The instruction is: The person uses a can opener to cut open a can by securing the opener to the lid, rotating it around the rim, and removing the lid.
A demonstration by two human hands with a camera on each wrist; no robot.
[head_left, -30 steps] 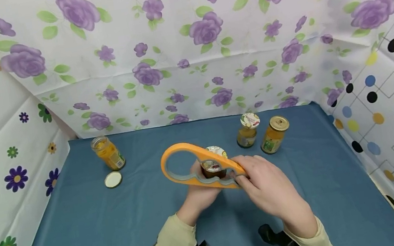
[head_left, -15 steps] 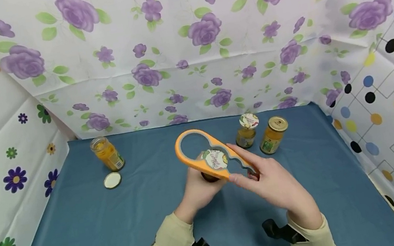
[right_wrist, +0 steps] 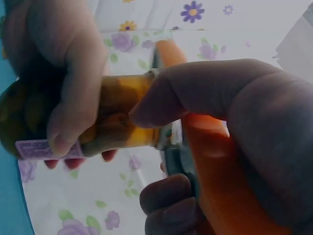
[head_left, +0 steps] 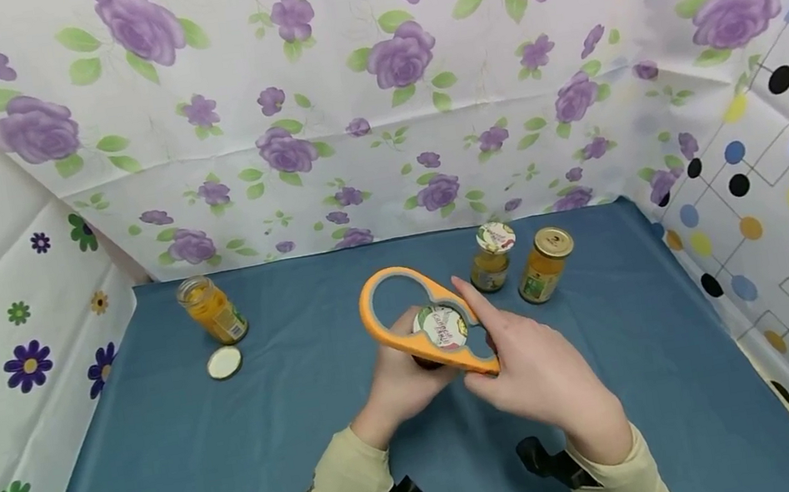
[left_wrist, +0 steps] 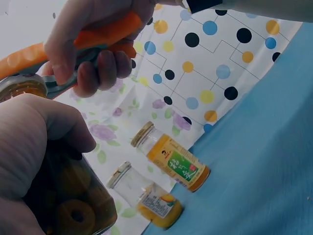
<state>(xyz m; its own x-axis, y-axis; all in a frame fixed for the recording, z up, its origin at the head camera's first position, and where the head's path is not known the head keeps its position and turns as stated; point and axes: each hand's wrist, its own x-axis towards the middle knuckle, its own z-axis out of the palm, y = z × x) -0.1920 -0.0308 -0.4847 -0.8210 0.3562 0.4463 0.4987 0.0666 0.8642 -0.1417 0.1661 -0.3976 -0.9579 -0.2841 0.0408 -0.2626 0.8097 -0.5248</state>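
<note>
My left hand (head_left: 401, 379) grips a glass jar (right_wrist: 120, 110) by its body, holding it up in front of me. Dark rounded pieces with holes show through the glass in the left wrist view. A white printed lid (head_left: 442, 328) tops the jar. Around that lid sits an orange jar opener (head_left: 368, 308) with a grey scalloped lining, the lid lying in its narrower part. My right hand (head_left: 544, 368) holds the opener's handle end, thumb on one arm and fingers on the other. In the right wrist view, one right-hand digit lies against the jar near its neck.
Back left stands an uncapped jar (head_left: 214, 311) with yellow contents, and a loose lid (head_left: 225, 361) lies before it. At the back right are a white-lidded jar (head_left: 490, 268) and a gold-lidded jar (head_left: 545, 271). Patterned cloth walls (head_left: 343, 152) border the blue table (head_left: 303, 460).
The opener has shifted right and turned, from overlapping the jar's side to framing its lid. My right hand has squeezed its handle arms nearer together over the last half second.
</note>
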